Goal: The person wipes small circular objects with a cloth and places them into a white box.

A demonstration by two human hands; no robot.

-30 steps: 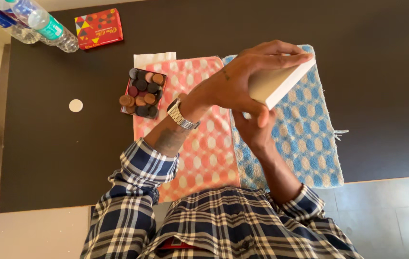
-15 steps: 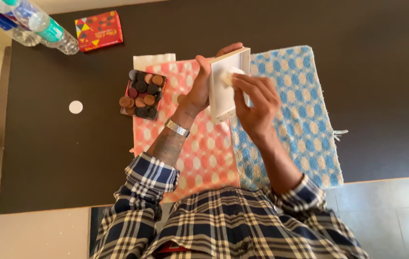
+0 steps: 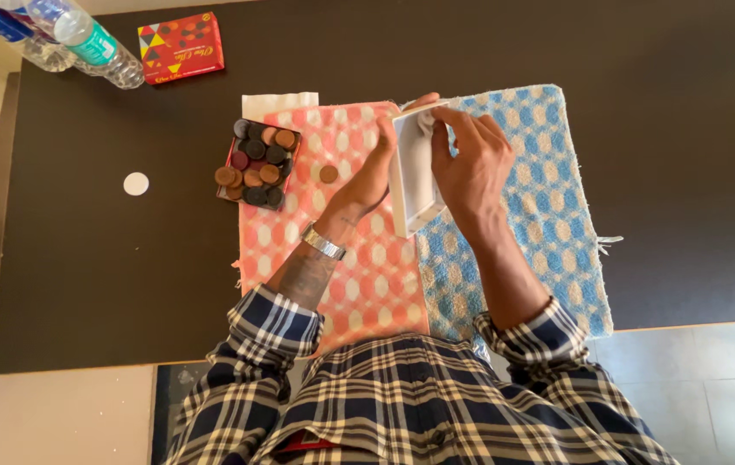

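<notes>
A: Status, near side first?

B: Plaid sleeves at the bottom edge, both forearms reach out over the dark table (image 3: 643, 215). Left wrist carries a metal watch (image 3: 323, 242).

A: Hands?

B: Both on a white box (image 3: 415, 172), held tilted on edge above the seam between the pink cloth (image 3: 359, 284) and the blue cloth (image 3: 548, 207). Right hand (image 3: 471, 168) grips its right side, fingers curled and clamped over the top rim, fingertips inside the open face. Left hand (image 3: 380, 168) is closed on the left edge, thumb side mostly hidden behind the box.

A: Anything in the box?

B: Can't tell, interior reads plain white.

A: Around it?

B: One brown disc (image 3: 328, 174) lies loose on the pink cloth, just left of the left hand. Further left, a small tray of brown and black discs (image 3: 257, 162) sits at the cloth's edge. White round piece (image 3: 136, 183) lies alone on the table, well apart.

A: Far edge?

B: Red flat box (image 3: 181, 46) and plastic bottles (image 3: 83, 43) at the far-left corner.
</notes>
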